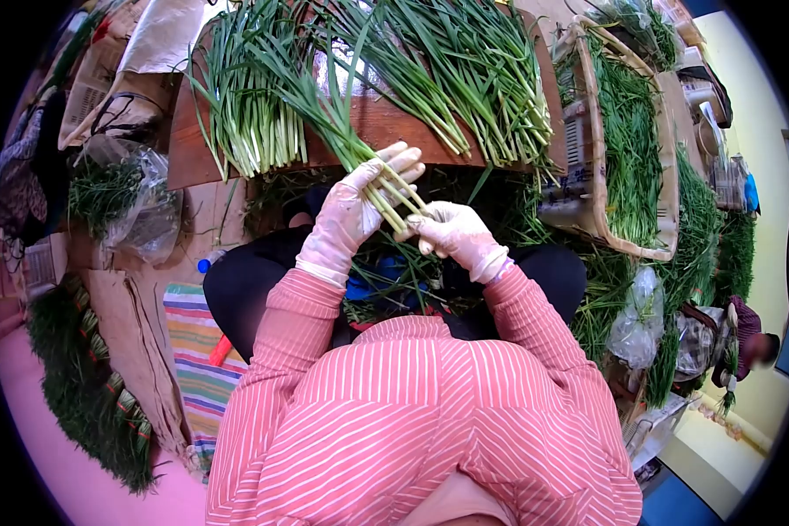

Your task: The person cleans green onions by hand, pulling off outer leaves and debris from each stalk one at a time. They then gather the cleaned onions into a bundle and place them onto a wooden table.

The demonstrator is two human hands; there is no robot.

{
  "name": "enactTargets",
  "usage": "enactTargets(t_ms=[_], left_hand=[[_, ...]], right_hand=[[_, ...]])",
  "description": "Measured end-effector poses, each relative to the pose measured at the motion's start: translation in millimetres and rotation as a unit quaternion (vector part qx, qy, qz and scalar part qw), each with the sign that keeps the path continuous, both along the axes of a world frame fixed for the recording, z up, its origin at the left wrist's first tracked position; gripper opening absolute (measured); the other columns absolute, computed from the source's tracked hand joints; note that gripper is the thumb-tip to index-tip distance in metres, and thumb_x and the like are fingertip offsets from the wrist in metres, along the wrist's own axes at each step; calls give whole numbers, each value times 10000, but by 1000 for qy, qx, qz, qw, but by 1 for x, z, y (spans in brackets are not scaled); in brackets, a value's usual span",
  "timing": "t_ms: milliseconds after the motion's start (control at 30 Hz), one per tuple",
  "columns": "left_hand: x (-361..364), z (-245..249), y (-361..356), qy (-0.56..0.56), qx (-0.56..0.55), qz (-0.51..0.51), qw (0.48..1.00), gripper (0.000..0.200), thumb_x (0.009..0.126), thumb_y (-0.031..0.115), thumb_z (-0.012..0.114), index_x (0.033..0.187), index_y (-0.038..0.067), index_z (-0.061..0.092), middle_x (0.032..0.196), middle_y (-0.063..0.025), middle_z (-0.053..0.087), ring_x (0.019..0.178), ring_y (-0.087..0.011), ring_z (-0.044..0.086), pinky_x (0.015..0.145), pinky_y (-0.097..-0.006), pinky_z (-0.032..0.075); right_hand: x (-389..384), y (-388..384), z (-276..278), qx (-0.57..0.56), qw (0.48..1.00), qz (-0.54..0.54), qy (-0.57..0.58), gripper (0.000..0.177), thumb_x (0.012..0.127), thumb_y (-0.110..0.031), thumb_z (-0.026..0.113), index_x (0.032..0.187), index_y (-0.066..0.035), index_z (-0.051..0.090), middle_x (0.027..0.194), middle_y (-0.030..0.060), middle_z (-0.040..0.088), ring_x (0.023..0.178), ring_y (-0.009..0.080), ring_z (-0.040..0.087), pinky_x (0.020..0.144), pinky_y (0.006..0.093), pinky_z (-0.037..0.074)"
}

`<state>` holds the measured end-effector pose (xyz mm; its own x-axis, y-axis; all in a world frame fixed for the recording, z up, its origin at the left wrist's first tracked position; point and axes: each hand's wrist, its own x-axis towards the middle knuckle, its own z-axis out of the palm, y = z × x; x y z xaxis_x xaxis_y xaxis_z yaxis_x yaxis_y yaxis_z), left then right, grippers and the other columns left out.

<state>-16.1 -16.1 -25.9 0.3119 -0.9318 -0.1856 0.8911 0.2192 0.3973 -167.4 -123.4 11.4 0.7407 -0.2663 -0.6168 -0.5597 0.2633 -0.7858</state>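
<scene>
My left hand point(355, 206), in a pale thin glove, holds a few long green stalks point(386, 193) across its palm, their pale ends pointing down toward my lap. My right hand point(456, 235), gloved too, pinches the lower ends of those stalks. Their leaves reach up over the brown wooden board point(364, 124). On the board's left part lies a heap of green stalks point(259, 123) with white-green ends facing me. Another heap point(500, 96) spreads over the right part.
A basket point(598, 167) of green leaves stands right of the board. Plastic bags point(145, 210) with greens lie at left. Tied green bundles point(88, 377) line the lower left. A striped cloth point(197, 351) lies beside my leg. Another person point(747, 342) is at far right.
</scene>
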Motion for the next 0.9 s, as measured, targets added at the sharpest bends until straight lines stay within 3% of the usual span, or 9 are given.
enactTargets(t_ms=[33,200,300,433,533,667,700,800,900], left_hand=[[4,-3,-2,28,-1,19,999,473,982,164,382,1396,-50,300,1403,-227,390,1280,-358,417,1058,-476,371],[13,0,-2,20,26,49,998,450,988,147,371,1390,-44,312,1402,-236,385,1279,-357,419,1028,-466,410],[7,-5,-3,14,36,41,998,444,985,151,377,1375,-56,327,1391,-244,394,1265,-363,432,1009,-464,430],[4,-14,-7,20,55,19,998,464,964,145,410,1370,-64,328,1377,-248,410,1249,-346,448,1037,-440,399],[0,-14,-5,34,62,5,997,489,949,150,428,1372,-70,323,1376,-247,415,1247,-345,451,1047,-438,381],[4,-19,5,-18,134,33,990,482,938,158,443,1354,-71,360,1354,-224,458,1239,-347,460,1041,-421,383],[6,-15,5,-16,134,33,990,482,938,158,443,1354,-71,360,1354,-224,458,1239,-347,460,1041,-421,383],[6,-15,3,-32,146,8,989,441,939,138,422,1324,-77,406,1318,-225,494,1186,-339,505,1004,-389,415],[-2,-12,-3,-76,157,-19,984,432,941,145,427,1308,-84,426,1303,-223,509,1168,-341,519,999,-407,418]], right_hand=[[-6,-1,0,-38,999,23,31,183,907,-230,586,897,-53,629,782,-5,677,528,-5,481,465,151,354],[-29,-4,-15,-198,977,-58,52,128,893,-113,539,872,-49,647,741,17,630,609,98,563,591,232,460],[-23,3,-9,-419,887,-73,-180,212,819,-36,573,995,-118,658,837,63,622,725,195,625,685,287,504],[14,23,18,-560,798,17,-222,269,806,-164,642,1074,-152,623,786,75,600,707,254,618,593,354,496],[31,26,-12,-652,717,125,-211,345,797,-234,632,1132,-164,593,708,87,585,627,256,607,542,378,484],[1,20,-19,-568,773,253,-130,146,787,-245,641,802,-102,616,725,83,605,645,271,620,553,374,495],[-6,17,-13,-546,798,231,-104,221,797,-272,651,702,-78,602,700,102,604,622,285,613,533,380,485],[-2,2,4,-592,801,70,-61,421,833,-423,632,615,-66,582,627,145,568,560,320,586,484,383,462],[24,-4,9,-527,849,46,-7,410,880,-444,576,750,-60,645,697,155,593,707,315,608,601,395,475]])
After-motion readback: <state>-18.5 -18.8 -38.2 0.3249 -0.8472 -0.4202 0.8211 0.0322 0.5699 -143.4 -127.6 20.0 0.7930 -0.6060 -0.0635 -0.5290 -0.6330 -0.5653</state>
